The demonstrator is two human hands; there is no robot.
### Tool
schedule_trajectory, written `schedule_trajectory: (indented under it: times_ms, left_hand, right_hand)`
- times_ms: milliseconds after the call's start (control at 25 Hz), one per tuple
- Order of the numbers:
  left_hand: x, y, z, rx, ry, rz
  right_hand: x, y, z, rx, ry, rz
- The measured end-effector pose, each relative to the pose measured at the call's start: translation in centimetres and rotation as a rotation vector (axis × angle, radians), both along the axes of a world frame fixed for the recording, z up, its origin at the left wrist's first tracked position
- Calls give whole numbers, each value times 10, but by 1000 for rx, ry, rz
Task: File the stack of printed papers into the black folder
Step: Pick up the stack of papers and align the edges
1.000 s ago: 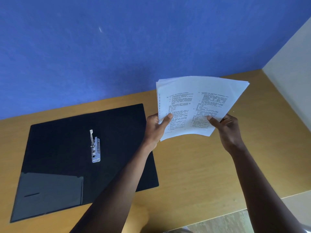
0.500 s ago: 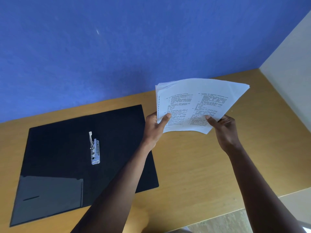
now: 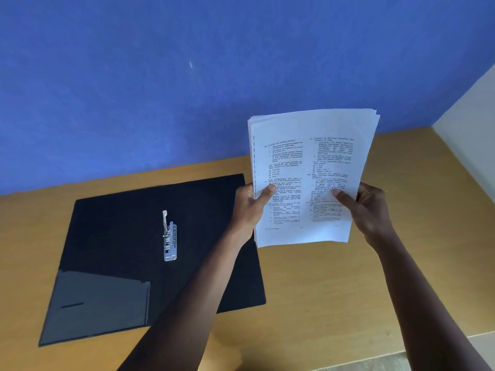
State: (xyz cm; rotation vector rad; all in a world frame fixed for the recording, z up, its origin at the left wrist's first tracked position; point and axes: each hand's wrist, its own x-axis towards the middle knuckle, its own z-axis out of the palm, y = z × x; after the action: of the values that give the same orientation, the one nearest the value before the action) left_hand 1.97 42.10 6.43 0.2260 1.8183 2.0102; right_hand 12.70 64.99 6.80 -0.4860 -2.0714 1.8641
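The stack of printed papers [image 3: 308,156] is held upright in the air above the table, printed side facing me. My left hand [image 3: 247,207] grips its lower left edge, thumb on the front. My right hand [image 3: 367,210] grips the lower right edge. The black folder [image 3: 120,231] lies open and flat on the table to the left, below my left forearm. Its metal clip mechanism [image 3: 169,238] sits in the middle with the lever raised. A grey pocket [image 3: 99,303] covers the folder's near left corner.
The wooden table [image 3: 334,290] runs under everything and ends against a blue wall [image 3: 187,89] behind. A pale wall [image 3: 471,135] closes off the right side. The table's front edge and a strip of floor [image 3: 375,364] show at the bottom right.
Both hands have tilted the stack from a slanted, fanned hold to nearly upright, with the sheets squared together. The folder has not moved.
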Motion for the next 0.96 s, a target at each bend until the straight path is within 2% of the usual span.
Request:
schedule_trajectory:
  times_ms: [240,560,680,960]
  left_hand:
    - [-4,-58,-3,-25,-277,93]
    - [-4,-136,-36,-281,-544,220]
    - [4,-152,-50,-324,-540,282]
    - [21,-177,-74,-526,-302,550]
  right_hand:
    - [-26,-41,4,71,-77,197]
    - [-47,-118,-38,-9,-307,257]
    - [-45,-143,-54,-45,-351,227]
    - [-44,-171,-79,-59,-381,134]
